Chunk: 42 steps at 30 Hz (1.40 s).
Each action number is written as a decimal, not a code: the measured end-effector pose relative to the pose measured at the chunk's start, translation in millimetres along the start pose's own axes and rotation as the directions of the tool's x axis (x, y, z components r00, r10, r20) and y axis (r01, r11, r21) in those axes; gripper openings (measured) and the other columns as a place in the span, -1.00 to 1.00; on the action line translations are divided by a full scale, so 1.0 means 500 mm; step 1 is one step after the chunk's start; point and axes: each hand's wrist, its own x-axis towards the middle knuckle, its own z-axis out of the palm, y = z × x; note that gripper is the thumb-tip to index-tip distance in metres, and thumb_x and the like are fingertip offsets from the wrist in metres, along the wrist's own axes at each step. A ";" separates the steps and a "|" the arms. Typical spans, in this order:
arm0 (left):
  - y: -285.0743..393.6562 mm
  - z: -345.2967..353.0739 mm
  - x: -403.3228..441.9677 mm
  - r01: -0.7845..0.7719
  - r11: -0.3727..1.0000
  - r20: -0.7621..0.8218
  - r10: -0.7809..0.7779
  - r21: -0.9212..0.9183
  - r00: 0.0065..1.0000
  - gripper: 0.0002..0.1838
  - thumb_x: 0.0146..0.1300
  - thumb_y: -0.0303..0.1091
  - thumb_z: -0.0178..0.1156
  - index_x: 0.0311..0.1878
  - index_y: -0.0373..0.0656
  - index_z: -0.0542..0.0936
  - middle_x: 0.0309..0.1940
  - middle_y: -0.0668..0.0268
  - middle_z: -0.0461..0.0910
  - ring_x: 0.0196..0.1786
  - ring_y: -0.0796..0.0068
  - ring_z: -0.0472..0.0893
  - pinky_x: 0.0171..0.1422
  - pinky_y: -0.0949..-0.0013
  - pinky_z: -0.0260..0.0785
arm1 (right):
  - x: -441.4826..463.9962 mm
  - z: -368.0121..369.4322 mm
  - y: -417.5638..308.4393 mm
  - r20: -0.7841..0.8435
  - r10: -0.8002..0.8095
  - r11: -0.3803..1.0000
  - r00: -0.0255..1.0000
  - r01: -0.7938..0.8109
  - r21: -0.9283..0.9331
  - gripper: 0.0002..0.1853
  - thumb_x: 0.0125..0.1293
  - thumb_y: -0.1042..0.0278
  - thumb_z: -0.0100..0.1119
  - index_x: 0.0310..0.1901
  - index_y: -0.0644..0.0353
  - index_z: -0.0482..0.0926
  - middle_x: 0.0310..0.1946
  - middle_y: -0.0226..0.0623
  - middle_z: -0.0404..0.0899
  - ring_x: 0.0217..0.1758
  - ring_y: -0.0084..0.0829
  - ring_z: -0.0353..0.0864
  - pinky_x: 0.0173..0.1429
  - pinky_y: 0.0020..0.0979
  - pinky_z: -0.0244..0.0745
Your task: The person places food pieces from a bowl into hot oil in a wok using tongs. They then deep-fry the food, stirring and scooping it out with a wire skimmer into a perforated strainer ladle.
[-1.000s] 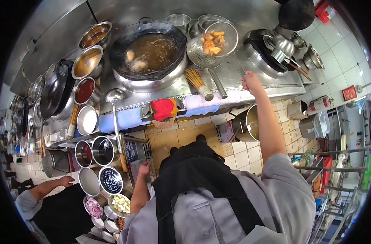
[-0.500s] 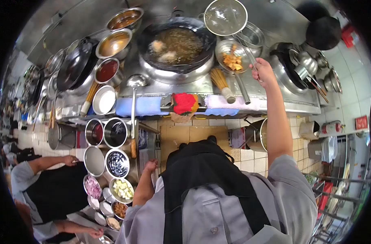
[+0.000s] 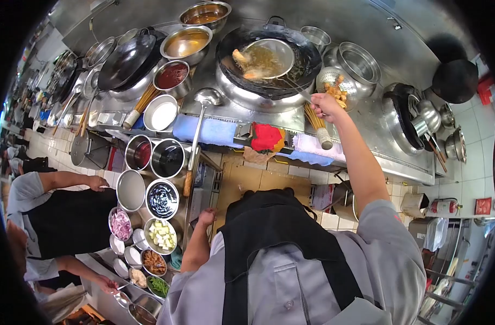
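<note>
My right hand [image 3: 326, 107] is closed round the handle of a round wire-mesh strainer [image 3: 270, 58]. The strainer sits over the hot oil in a black wok [image 3: 227, 54], beside browned pieces of frying food [image 3: 251, 73]. Below and right of the wok, a perforated ladle [image 3: 324, 77] holds golden fried pieces [image 3: 338, 93]; my hand and forearm cover its handle. My left hand [image 3: 207, 216] hangs low beside the side counter, fingers curled in, with nothing visible in them.
Metal bowls of sauces [image 3: 172, 75] stand left of the wok. A long ladle [image 3: 203, 108] lies across the counter edge. A bamboo brush [image 3: 319, 128] lies near my right forearm. At left, another person [image 3: 68, 216] works by containers of chopped ingredients [image 3: 160, 236].
My right hand has brought the strainer left and down from above the perforated ladle to the oil in the wok. The view has shifted. My left hand stays low.
</note>
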 end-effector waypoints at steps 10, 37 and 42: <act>0.112 -0.036 -0.094 0.194 0.958 -0.024 -0.203 -0.213 0.979 -0.69 0.12 -0.25 0.03 -0.08 -0.17 0.46 -0.31 0.23 0.53 -0.36 0.45 0.55 -0.35 0.47 0.37 | -0.029 -0.076 -0.027 0.180 0.017 0.993 0.984 0.005 -0.121 -0.85 0.23 0.34 -0.12 -0.19 0.13 0.37 -0.67 -0.55 0.30 -0.82 -0.80 0.08 -0.77 -0.74 -0.07; 0.290 0.189 -0.128 0.125 0.958 -0.051 -0.143 -0.259 0.988 -0.76 0.14 -0.35 -0.01 -0.15 -0.24 0.45 -0.47 0.32 0.49 -0.52 0.50 0.50 -0.50 0.51 0.29 | 0.009 -0.181 -0.039 0.433 0.114 0.990 0.894 -0.068 -0.121 -0.81 0.26 0.35 -0.17 -0.17 0.18 0.41 -0.77 -0.59 0.21 -0.85 -0.82 0.05 -0.82 -0.75 -0.12; 0.344 0.249 -0.159 0.088 0.936 -0.020 -0.101 -0.339 0.995 -0.75 0.15 -0.41 -0.03 -0.12 -0.30 0.43 -0.39 0.27 0.50 -0.44 0.47 0.51 -0.45 0.53 0.31 | 0.014 -0.203 -0.019 0.405 0.052 0.999 0.913 -0.047 -0.022 -0.86 0.25 0.37 -0.13 -0.20 0.16 0.37 -0.73 -0.56 0.24 -0.85 -0.80 0.04 -0.82 -0.75 -0.12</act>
